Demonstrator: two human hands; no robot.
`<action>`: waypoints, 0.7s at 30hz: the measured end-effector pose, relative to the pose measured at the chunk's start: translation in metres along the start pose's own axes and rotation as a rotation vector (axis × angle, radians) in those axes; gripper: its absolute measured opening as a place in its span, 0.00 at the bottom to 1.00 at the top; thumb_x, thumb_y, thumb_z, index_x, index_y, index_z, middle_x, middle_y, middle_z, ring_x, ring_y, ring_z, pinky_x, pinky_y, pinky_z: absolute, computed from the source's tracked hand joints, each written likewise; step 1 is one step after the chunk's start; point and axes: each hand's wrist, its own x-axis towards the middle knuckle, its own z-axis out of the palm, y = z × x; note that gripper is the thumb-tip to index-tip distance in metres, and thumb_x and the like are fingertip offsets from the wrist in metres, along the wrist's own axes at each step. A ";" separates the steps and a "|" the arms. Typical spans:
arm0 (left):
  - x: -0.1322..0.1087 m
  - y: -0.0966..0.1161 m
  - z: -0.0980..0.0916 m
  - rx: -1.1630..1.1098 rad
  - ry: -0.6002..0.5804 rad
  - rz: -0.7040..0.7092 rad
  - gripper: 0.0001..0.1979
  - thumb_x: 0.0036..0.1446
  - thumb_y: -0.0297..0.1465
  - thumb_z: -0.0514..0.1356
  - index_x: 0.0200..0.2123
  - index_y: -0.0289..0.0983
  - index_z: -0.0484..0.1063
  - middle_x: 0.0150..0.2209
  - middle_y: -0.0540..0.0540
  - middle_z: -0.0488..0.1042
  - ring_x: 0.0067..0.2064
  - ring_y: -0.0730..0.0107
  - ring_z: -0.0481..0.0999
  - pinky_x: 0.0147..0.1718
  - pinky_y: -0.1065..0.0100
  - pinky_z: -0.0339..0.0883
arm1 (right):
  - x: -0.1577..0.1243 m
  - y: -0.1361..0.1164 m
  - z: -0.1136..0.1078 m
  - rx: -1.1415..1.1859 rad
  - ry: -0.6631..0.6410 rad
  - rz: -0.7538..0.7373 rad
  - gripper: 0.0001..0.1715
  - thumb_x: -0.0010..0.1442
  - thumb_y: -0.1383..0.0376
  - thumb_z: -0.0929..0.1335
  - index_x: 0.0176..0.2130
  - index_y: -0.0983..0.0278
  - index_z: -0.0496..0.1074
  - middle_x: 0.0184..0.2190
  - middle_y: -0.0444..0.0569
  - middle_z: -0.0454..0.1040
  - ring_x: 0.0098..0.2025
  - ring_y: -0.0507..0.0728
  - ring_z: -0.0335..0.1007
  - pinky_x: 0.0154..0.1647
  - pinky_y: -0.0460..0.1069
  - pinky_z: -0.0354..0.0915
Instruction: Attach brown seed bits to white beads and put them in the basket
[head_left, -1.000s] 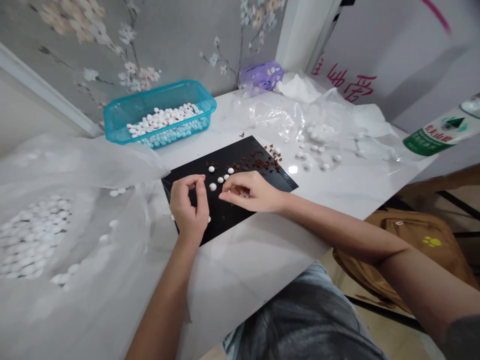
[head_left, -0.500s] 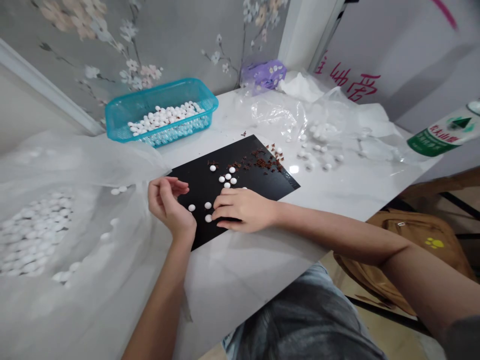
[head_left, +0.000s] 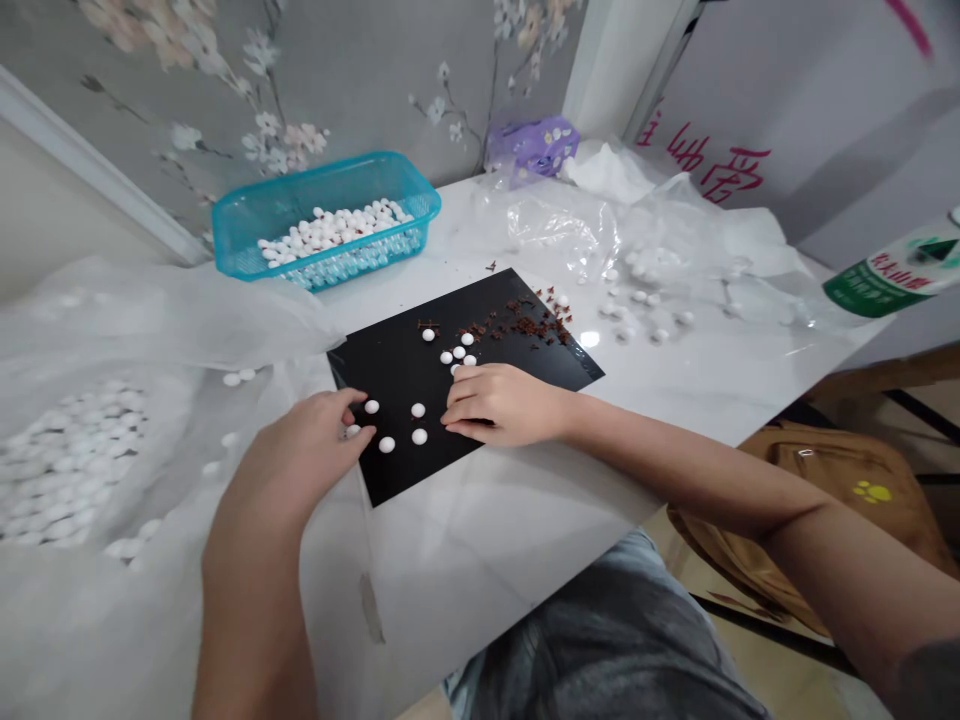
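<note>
Thin, milky plastic bag (head_left: 172, 310) sags over L side of bench (head_left: 450, 560), which is white, glossy & faintly veined; loose white beads (head_left: 75, 460) show there too, smooth & rounded. Flat black sheet (head_left: 405, 375), rectangular, lies at an angle, w/ small, spiky reddish-brown bits (head_left: 534, 325) strewn at its far R end. Teal plastic basket (head_left: 322, 180), perforated walls, holds a heap of the same beads; crinkly clear film (head_left: 559, 230) behind, R. Vs. 0.5 s ago: L hand (head_left: 300, 450) is down from its raised, palm-in pose, fingers now pointing R over sheet's near-L edge, & more beads show there. R hand (head_left: 510, 400) sits a bit farther back, clear of the near bead pair (head_left: 418, 422), partly covering the bead cluster (head_left: 459, 352). L thumb & fingers are spread moderately, a bead b/w them; contact unclear. R fingers are curled, narrow gap to thumb, side of hand low over sheet; can't tell if anything's inside.
</note>
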 end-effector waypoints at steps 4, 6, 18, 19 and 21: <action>0.005 0.002 0.015 -0.005 0.084 0.127 0.09 0.51 0.33 0.54 0.35 0.43 0.73 0.30 0.48 0.75 0.28 0.64 0.71 0.22 0.68 0.54 | -0.001 -0.002 -0.002 0.021 -0.016 0.018 0.13 0.62 0.68 0.61 0.35 0.66 0.75 0.31 0.51 0.74 0.36 0.55 0.61 0.36 0.48 0.60; 0.010 0.004 0.024 -0.054 0.193 0.218 0.05 0.50 0.31 0.56 0.29 0.43 0.72 0.26 0.49 0.73 0.25 0.66 0.69 0.20 0.69 0.50 | 0.000 -0.002 -0.002 0.020 -0.022 0.016 0.14 0.62 0.69 0.61 0.35 0.66 0.75 0.31 0.51 0.74 0.36 0.55 0.61 0.36 0.49 0.61; 0.023 0.022 0.066 -0.669 0.597 0.205 0.11 0.58 0.38 0.54 0.38 0.39 0.71 0.29 0.48 0.74 0.29 0.72 0.72 0.27 0.72 0.61 | 0.004 -0.055 0.016 -0.020 0.297 -0.136 0.16 0.66 0.68 0.57 0.38 0.63 0.72 0.37 0.48 0.75 0.37 0.52 0.67 0.38 0.49 0.64; 0.022 0.021 0.066 -0.672 0.616 0.204 0.11 0.59 0.38 0.53 0.38 0.39 0.71 0.29 0.48 0.74 0.29 0.73 0.72 0.27 0.72 0.62 | 0.004 -0.070 0.020 0.022 0.281 -0.256 0.16 0.66 0.68 0.57 0.38 0.62 0.73 0.41 0.46 0.75 0.42 0.52 0.67 0.41 0.48 0.64; 0.021 0.020 0.067 -0.635 0.634 0.214 0.11 0.59 0.38 0.54 0.39 0.39 0.71 0.29 0.49 0.74 0.28 0.74 0.71 0.28 0.72 0.62 | 0.003 -0.098 0.030 0.060 0.184 -0.521 0.17 0.65 0.66 0.57 0.37 0.60 0.74 0.49 0.42 0.72 0.53 0.53 0.62 0.47 0.49 0.63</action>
